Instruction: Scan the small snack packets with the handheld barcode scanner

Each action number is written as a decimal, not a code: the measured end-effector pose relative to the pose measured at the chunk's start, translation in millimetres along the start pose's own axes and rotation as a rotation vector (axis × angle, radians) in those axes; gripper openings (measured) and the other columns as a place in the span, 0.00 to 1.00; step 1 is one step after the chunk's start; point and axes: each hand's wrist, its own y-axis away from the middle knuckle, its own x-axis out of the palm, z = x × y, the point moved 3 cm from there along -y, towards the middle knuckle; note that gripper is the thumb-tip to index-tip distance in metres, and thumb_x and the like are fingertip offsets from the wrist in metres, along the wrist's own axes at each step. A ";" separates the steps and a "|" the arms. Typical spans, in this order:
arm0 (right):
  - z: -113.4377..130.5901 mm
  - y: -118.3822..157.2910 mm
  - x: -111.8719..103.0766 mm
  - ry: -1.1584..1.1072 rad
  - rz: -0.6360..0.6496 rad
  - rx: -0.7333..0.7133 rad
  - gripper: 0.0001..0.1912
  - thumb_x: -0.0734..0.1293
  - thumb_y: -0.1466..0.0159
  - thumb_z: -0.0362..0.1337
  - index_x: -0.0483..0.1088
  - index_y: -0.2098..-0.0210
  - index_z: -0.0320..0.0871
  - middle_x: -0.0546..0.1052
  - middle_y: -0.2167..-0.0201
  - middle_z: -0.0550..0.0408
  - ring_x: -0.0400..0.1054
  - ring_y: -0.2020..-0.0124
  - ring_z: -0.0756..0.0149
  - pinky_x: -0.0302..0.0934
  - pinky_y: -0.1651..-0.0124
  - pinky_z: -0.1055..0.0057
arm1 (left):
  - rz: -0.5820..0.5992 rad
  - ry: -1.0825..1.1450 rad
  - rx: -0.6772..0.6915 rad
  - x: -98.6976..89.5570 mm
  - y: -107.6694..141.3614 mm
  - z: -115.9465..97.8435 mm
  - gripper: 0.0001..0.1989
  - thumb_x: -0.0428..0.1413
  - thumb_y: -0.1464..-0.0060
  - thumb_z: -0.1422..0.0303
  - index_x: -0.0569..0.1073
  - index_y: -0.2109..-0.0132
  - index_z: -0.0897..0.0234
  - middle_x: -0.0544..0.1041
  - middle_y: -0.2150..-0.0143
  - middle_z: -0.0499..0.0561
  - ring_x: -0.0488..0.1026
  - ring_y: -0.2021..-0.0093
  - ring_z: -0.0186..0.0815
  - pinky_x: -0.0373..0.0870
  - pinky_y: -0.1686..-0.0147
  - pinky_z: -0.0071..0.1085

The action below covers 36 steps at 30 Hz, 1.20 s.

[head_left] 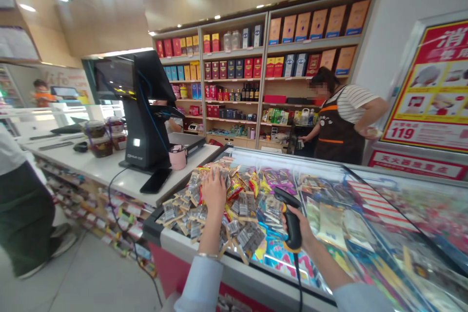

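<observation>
My left hand (214, 192) rests on a heap of small foil-and-paper snack packets (241, 224), its fingers among the top packets. I cannot tell whether it grips one. My right hand (302, 226) is shut around a black handheld barcode scanner (291, 219) with orange trim, its head tilted up and to the left over the packets. A black cable runs down from the scanner over the front rim of the chest freezer (234, 273). Colourful packaged goods lie under the freezer's glass to the right.
A white counter (84, 168) to the left carries a black payment terminal (146, 112), a phone (156, 180), a pink cup (178, 157) and jars. A person in a striped shirt and apron (340, 117) stands at the stocked shelves (234, 78). Another person (25, 209) stands at far left.
</observation>
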 end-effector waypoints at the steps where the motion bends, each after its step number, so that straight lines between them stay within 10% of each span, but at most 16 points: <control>1: -0.5 0.3 0.4 -0.001 0.004 0.003 0.14 0.71 0.50 0.46 0.68 0.75 0.42 0.68 0.86 0.59 0.61 0.87 0.74 0.56 0.85 0.78 | 0.004 0.015 -0.004 1.0 1.1 0.7 0.23 0.44 0.39 0.67 0.67 0.39 0.65 0.67 0.38 0.62 0.67 0.42 0.48 0.62 0.43 0.45; 36: 6.5 1.8 4.8 -0.005 -0.013 0.018 0.11 0.68 0.47 0.44 0.69 0.74 0.41 0.68 0.86 0.59 0.61 0.87 0.73 0.58 0.85 0.78 | -0.200 0.110 -0.069 -13.2 26.0 10.3 0.25 0.47 0.42 0.67 0.64 0.39 0.70 0.73 0.46 0.64 0.71 0.47 0.48 0.68 0.48 0.42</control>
